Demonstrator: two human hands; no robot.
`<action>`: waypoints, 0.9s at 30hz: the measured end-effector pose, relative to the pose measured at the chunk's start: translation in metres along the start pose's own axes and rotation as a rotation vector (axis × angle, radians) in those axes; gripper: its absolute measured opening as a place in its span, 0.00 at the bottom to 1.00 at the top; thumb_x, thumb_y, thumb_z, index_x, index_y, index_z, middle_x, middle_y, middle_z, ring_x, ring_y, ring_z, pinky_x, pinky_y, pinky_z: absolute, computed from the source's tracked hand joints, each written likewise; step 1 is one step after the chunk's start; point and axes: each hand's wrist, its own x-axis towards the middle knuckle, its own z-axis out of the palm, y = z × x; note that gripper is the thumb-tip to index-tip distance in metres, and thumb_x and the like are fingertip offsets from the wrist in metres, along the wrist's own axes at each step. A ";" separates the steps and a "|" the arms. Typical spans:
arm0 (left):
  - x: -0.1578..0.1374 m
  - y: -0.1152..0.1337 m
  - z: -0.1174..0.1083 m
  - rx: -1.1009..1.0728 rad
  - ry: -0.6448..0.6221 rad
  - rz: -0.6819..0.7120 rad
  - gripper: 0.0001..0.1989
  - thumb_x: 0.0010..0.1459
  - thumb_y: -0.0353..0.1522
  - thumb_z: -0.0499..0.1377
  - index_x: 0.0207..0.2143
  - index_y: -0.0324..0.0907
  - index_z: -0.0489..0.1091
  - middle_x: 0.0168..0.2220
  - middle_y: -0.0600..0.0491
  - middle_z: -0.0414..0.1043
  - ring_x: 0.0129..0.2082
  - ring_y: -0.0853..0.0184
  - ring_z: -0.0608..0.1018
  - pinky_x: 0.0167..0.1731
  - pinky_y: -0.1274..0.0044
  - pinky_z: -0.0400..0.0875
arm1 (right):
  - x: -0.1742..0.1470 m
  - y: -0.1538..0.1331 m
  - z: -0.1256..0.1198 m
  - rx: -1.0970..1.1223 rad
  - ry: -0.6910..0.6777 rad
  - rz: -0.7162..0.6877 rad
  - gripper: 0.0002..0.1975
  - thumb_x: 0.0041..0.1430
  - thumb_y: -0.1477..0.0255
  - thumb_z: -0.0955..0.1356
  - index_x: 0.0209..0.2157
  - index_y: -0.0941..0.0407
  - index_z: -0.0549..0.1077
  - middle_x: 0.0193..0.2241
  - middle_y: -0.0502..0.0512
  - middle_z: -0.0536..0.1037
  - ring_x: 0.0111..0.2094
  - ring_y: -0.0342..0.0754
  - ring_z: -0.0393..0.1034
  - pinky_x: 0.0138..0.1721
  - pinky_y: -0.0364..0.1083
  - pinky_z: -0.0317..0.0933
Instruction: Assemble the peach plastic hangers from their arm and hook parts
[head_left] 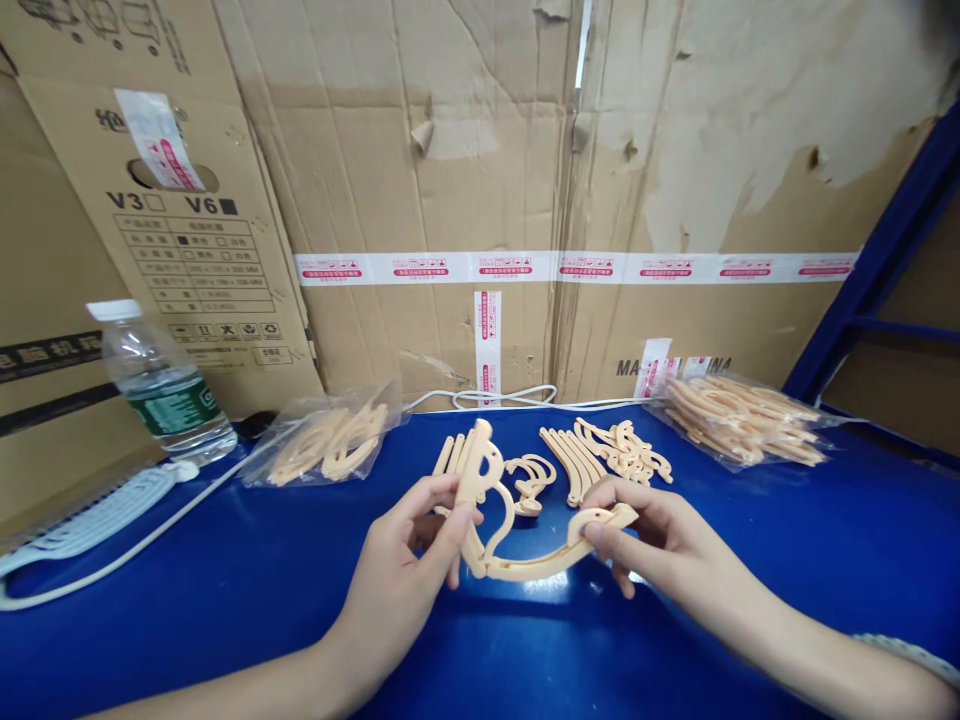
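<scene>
Both hands hold a beige plastic folding hanger (532,570) above the blue table, its two arms hinged at the lower left and a curved hook part between them. My left hand (405,550) is closed around the upright arm, thumb in front. At the other end, my right hand (660,535) pinches the tip of the long curved arm near a small rounded piece. Just behind lie loose hanger parts: curved hooks (534,472), a row of long arms (574,465) and a pile of small curved pieces (622,450). More straight arms (448,455) are partly hidden behind the hanger.
Clear bags of beige parts lie at the back left (330,445) and back right (742,420). On the left stand a water bottle (169,390) and a pale blue slatted object (97,515) beside a white cable (150,540). Cardboard (450,330) walls off the back.
</scene>
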 end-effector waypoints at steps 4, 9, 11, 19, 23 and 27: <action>0.002 0.000 -0.003 -0.035 0.012 0.027 0.13 0.63 0.41 0.55 0.39 0.40 0.69 0.33 0.53 0.74 0.18 0.75 0.67 0.22 0.79 0.65 | 0.001 0.001 -0.004 -0.014 0.053 0.029 0.20 0.54 0.54 0.72 0.31 0.58 0.72 0.21 0.45 0.65 0.20 0.37 0.57 0.21 0.38 0.52; 0.003 0.000 -0.004 -0.020 0.034 0.034 0.13 0.63 0.41 0.55 0.37 0.41 0.68 0.30 0.55 0.72 0.20 0.74 0.66 0.21 0.80 0.63 | 0.003 0.005 -0.007 0.079 0.152 0.043 0.19 0.53 0.55 0.74 0.32 0.57 0.71 0.25 0.46 0.65 0.23 0.37 0.51 0.21 0.36 0.49; 0.004 0.000 -0.005 0.012 0.040 0.032 0.14 0.63 0.42 0.54 0.37 0.41 0.69 0.29 0.56 0.70 0.21 0.73 0.66 0.21 0.81 0.63 | 0.004 0.007 -0.008 0.150 0.192 0.042 0.19 0.52 0.56 0.75 0.32 0.56 0.69 0.26 0.46 0.65 0.23 0.37 0.52 0.20 0.35 0.49; -0.001 0.005 -0.002 0.032 -0.146 0.009 0.13 0.61 0.42 0.56 0.31 0.42 0.67 0.29 0.55 0.69 0.29 0.68 0.71 0.30 0.78 0.66 | 0.002 0.008 0.000 0.292 0.028 0.003 0.18 0.52 0.62 0.76 0.34 0.55 0.67 0.29 0.49 0.71 0.29 0.42 0.70 0.29 0.41 0.69; -0.004 0.004 -0.002 -0.159 -0.470 -0.025 0.12 0.62 0.43 0.57 0.34 0.43 0.65 0.49 0.50 0.69 0.49 0.61 0.71 0.47 0.71 0.65 | 0.001 0.008 0.006 0.260 -0.037 -0.046 0.17 0.53 0.63 0.76 0.33 0.55 0.66 0.30 0.49 0.73 0.29 0.43 0.73 0.32 0.42 0.72; 0.000 0.003 0.000 -0.440 -0.719 -0.231 0.17 0.60 0.47 0.58 0.34 0.42 0.63 0.48 0.47 0.72 0.39 0.63 0.77 0.40 0.72 0.68 | 0.001 0.009 0.012 0.221 -0.041 -0.096 0.14 0.54 0.64 0.75 0.32 0.56 0.69 0.30 0.51 0.75 0.30 0.44 0.75 0.32 0.42 0.73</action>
